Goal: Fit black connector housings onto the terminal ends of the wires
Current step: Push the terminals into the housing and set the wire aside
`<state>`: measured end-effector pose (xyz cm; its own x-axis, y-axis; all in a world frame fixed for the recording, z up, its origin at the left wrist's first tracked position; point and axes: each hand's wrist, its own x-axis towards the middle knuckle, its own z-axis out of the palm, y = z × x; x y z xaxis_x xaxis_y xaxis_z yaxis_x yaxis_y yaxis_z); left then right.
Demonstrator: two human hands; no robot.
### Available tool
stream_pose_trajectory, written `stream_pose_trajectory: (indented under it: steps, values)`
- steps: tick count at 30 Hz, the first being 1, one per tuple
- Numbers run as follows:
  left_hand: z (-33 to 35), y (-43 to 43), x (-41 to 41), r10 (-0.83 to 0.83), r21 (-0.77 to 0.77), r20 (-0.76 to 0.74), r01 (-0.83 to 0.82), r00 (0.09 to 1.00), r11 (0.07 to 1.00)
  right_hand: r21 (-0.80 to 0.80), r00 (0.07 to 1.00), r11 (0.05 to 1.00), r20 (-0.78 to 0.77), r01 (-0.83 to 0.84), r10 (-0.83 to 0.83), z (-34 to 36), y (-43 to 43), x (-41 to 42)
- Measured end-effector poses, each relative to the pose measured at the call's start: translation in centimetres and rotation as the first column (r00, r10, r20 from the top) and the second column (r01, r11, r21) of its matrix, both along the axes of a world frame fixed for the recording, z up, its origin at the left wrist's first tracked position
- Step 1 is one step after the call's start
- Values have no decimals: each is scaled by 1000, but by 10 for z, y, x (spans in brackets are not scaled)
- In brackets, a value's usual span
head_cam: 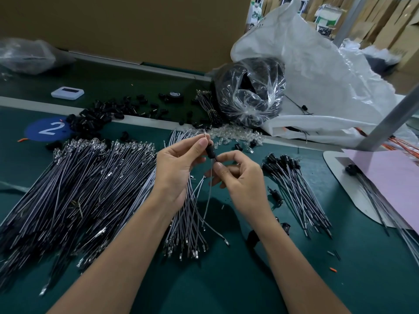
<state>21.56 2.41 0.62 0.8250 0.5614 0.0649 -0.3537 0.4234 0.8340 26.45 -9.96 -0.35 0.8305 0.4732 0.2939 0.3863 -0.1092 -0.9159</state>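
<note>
Over the green table [226, 279], the left hand [176, 164] pinches a small black cylindrical plastic housing [209, 151]; at its five o'clock the right hand [242, 180] pinches the thin grey wire [209, 189]; seating appears underway; next, probably, draw the terminal home.

Your left hand [179, 164] and right hand [240, 177] are bare, and so are your forearms [127, 252], which reach the frame's edge at about 7 and 5 o'clock. Your fingernails [200, 145] are short, rounded and plain.
</note>
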Motion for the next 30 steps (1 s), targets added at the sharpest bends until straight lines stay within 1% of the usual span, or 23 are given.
stream_pose_trajectory:
  steps: [7,14,19,22,27,30]
  values:
    - [0,-1,0,-11,40,35,9,999,999,-54,999,999,49,-6,9,-4,2,-1]
    - [1,0,-1,9,86,28,-11,1000,996,-94,985,995,170,23,-7,-6,2,-2]
    - [1,0,-1,1,99,20,-3,1000,995,-32,977,998,206,60,-52,-4,1,-3]
    - [2,-1,-1,6,83,20,-7,1000,996,-11,973,997,219,79,-74,-3,1,-3]
    - [1,0,-2,-7,58,42,5,999,998,-43,970,996,234,72,-60,-2,1,-5]
    - [0,1,-2,-21,27,58,20,998,999,-29,965,996,253,80,-70,-1,1,-5]
